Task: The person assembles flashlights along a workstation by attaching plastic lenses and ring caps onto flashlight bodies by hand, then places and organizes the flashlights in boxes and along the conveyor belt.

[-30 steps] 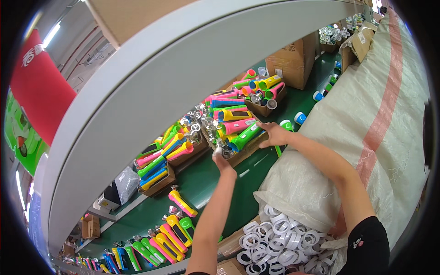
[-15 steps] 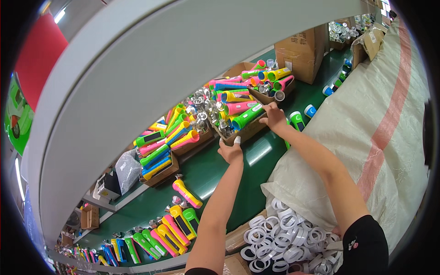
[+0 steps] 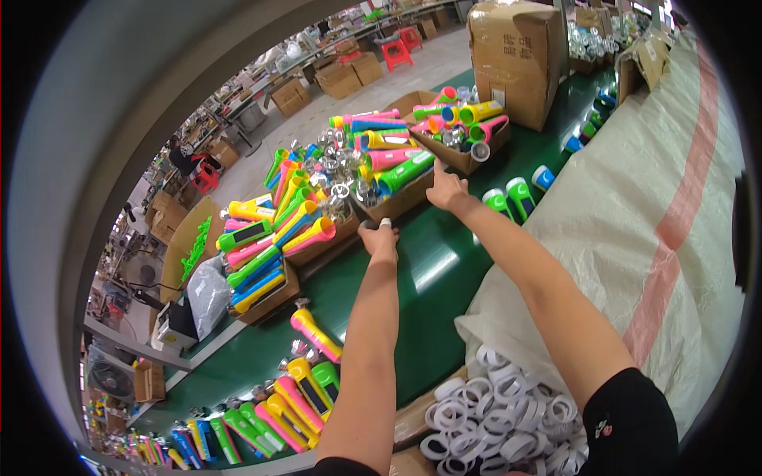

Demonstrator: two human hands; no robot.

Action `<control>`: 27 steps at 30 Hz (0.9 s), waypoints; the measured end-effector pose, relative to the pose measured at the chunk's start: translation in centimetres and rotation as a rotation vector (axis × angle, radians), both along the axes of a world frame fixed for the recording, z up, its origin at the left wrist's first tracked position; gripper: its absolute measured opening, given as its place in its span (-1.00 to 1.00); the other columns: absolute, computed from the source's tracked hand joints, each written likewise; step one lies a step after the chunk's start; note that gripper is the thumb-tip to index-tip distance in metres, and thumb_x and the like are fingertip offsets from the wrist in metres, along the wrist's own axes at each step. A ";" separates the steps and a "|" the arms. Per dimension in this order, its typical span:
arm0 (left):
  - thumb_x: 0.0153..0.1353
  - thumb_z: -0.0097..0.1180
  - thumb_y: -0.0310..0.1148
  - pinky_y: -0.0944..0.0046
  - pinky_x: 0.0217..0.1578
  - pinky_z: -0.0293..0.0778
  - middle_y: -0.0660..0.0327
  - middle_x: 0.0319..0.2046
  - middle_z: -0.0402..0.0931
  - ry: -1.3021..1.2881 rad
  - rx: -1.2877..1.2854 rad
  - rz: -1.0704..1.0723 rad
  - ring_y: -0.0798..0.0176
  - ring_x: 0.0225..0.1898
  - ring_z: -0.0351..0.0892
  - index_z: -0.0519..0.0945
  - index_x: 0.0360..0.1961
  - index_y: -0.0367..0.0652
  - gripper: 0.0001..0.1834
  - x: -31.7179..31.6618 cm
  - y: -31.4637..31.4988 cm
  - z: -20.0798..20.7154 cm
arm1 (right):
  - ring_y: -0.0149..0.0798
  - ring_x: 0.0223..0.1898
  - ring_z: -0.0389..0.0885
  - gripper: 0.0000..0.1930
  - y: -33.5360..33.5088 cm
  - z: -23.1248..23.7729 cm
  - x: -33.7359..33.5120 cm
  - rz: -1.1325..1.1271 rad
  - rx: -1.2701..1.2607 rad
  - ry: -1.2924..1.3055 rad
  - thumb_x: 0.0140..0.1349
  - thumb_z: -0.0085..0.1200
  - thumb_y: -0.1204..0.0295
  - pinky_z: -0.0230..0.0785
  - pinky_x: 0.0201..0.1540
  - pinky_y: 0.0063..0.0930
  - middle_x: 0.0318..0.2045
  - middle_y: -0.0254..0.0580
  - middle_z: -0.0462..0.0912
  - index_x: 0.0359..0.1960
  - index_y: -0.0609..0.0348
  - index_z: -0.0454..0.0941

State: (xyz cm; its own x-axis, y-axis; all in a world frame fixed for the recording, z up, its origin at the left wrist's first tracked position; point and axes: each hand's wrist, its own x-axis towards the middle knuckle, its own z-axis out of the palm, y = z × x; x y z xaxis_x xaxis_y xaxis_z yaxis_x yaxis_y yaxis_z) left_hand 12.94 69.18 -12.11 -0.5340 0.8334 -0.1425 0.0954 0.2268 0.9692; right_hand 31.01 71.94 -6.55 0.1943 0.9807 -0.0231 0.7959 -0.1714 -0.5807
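We list one box [image 3: 406, 195], between and just beyond our hands, its near side slanting away rightward from the left hand [image 3: 379, 239], thumb raised, to the right hand [image 3: 449, 192], about as near, forefinger extended; how firmly either grips, we cannot tell.

Just beyond my left hand [image 3: 381, 239] and right hand [image 3: 447, 190], a carton [image 3: 406, 198] of casings [image 3: 407, 172] sits on the desk [image 3: 432, 274]. A second carton [image 3: 274, 300] stands to their left, a box [image 3: 512, 67] farther beyond, a sack [image 3: 611, 230] right of them, rings [image 3: 494, 422] nearer me.
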 end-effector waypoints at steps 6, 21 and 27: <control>0.16 0.17 -0.39 0.18 -0.18 0.54 0.10 -0.02 0.50 -0.099 -0.142 -0.395 0.20 -0.13 0.59 0.34 0.20 -0.22 -0.44 -2.2 -5.2 1.2 | 0.12 0.16 0.47 -0.16 -6.4 1.1 -1.4 0.116 0.255 -0.181 0.11 0.07 0.35 0.25 0.18 0.00 0.05 0.10 0.56 0.46 0.09 -0.01; 0.19 0.08 -0.50 0.20 0.10 0.40 0.09 0.01 0.50 0.491 0.319 -1.070 0.17 0.07 0.49 0.42 0.17 -0.28 -0.52 4.5 -31.6 25.3 | 0.10 -0.06 0.59 -0.60 -52.1 31.8 17.1 0.913 0.389 -0.191 0.23 0.13 0.40 0.42 0.04 -0.14 -0.07 0.01 0.65 0.13 0.12 0.52; 0.16 0.14 -0.50 0.12 0.24 0.26 -0.05 0.19 0.34 0.758 0.717 -1.420 -0.01 0.23 0.35 0.40 0.18 -0.27 -0.48 12.4 -53.2 25.1 | -0.46 -0.22 0.62 -0.71 -80.8 20.7 38.4 -0.611 1.198 0.270 0.32 0.04 0.41 0.47 -0.10 -0.56 -0.20 -0.29 0.71 0.02 0.24 0.60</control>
State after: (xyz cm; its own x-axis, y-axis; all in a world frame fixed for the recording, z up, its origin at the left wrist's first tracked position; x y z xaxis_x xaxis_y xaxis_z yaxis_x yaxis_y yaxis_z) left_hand 25.30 15.97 13.00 0.8247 0.4518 0.3401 0.2585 -0.8361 0.4839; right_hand 69.43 -8.88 14.19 0.7237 0.1875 0.6641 0.6152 0.2609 -0.7440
